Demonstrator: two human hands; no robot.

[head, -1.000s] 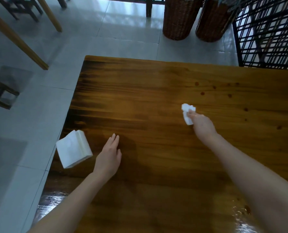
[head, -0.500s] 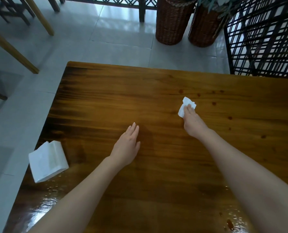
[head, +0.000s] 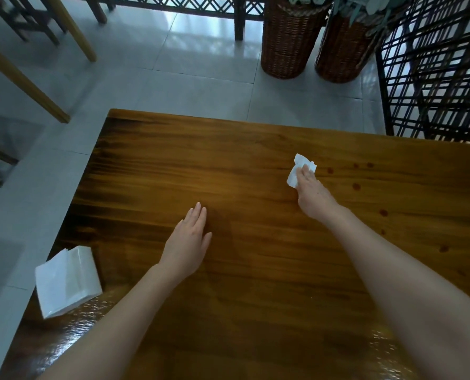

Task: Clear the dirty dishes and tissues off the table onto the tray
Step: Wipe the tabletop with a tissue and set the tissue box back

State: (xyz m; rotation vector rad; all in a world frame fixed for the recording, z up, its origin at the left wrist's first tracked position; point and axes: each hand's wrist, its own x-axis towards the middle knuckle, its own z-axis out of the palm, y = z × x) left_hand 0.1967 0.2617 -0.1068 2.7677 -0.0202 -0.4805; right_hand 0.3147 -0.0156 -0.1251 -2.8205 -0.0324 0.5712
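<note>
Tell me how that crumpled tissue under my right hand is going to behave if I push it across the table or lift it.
The crumpled tissue looks thin and creased, so it is probably floppy and very light. Pressed under the right hand, it should slide easily on the glossy table. It may soak up or smear the dark spots nearby and could tear if wet.

The right hand (head: pixel 312 197) has pushed the crumpled tissue (head: pixel 299 168) farther toward twelve o'clock across the bench (head: pixel 255 283); the left hand (head: pixel 187 242) slid toward one o'clock, away from the napkin stack (head: pixel 66 281).
</note>
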